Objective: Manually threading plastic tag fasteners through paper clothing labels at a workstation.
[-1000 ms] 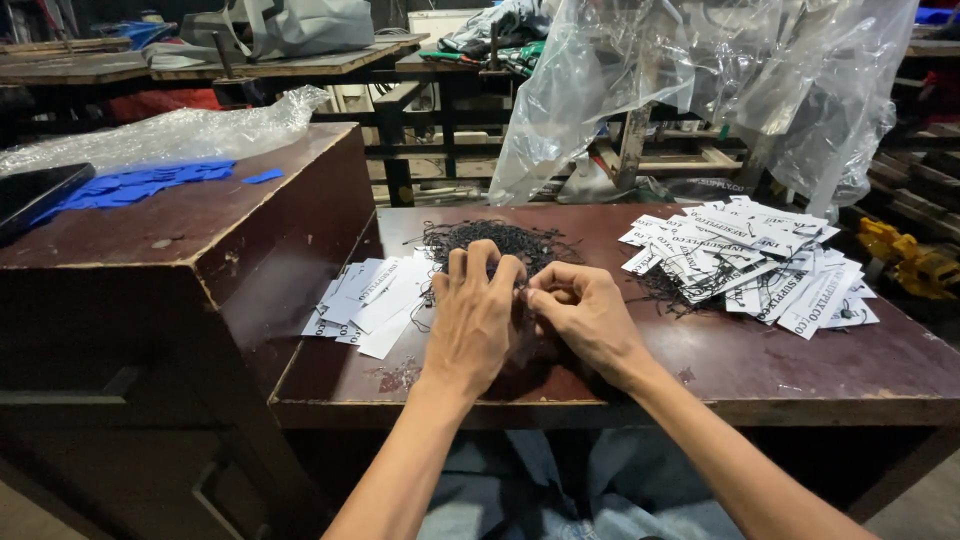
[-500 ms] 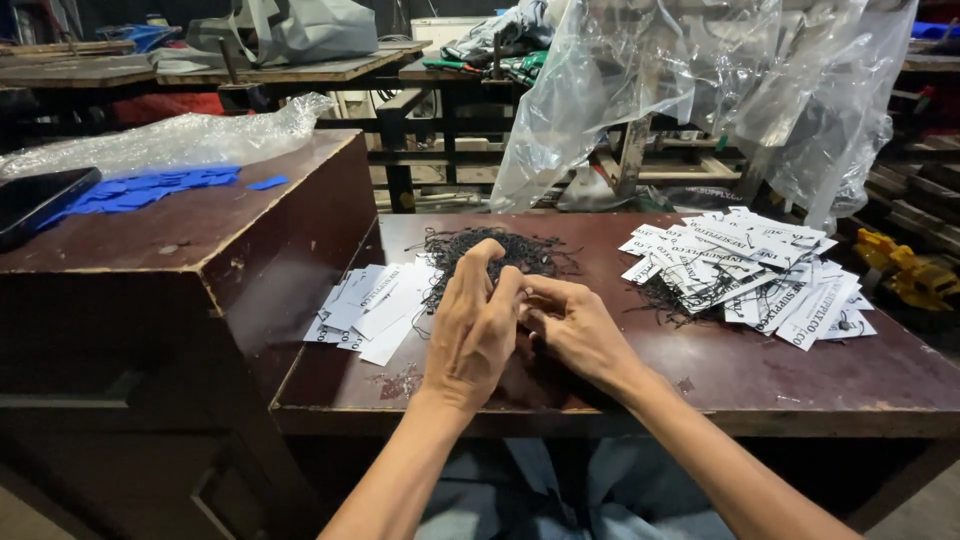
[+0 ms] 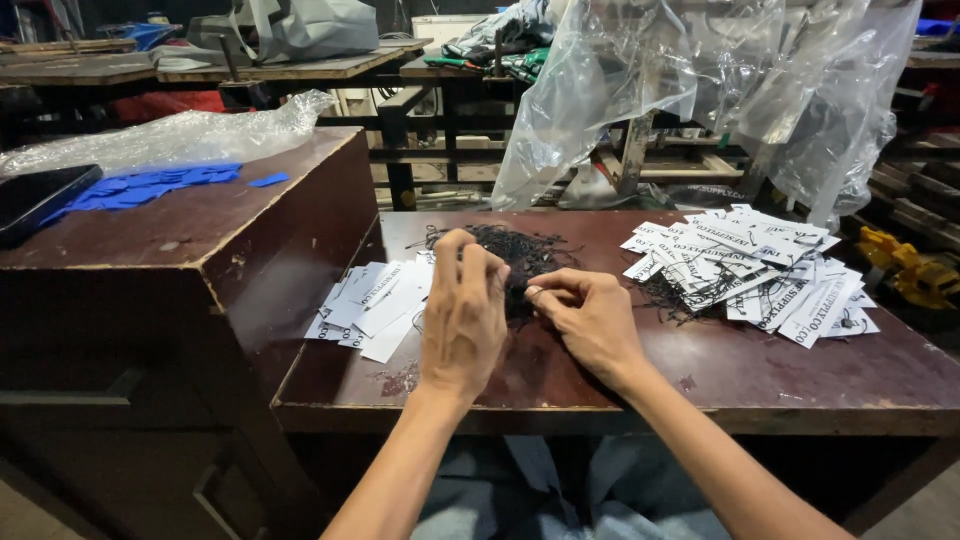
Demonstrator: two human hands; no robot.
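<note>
Head view: the left hand [image 3: 463,318] and right hand [image 3: 590,322] meet with fingertips pinched on a thin black string, drawn from the tangled heap of black strings [image 3: 520,255] lying just beyond them on the dark brown wooden table [image 3: 800,375]. Judged feather-light, limp and snag-prone, the string is best pinched near one end; white printed paper tags lie left [image 3: 375,305] and right [image 3: 760,270] of the hands.

Both forearms extend forward from the lower edge of the view, bare to the elbow, converging toward the centre. Left hand [image 3: 463,318] is raised, back toward the camera, fingers curled together at the top. Right hand [image 3: 588,320] sits just beside it, knuckles up, thumb and forefinger pinched closed, fingertips nearly meeting the left.
</note>
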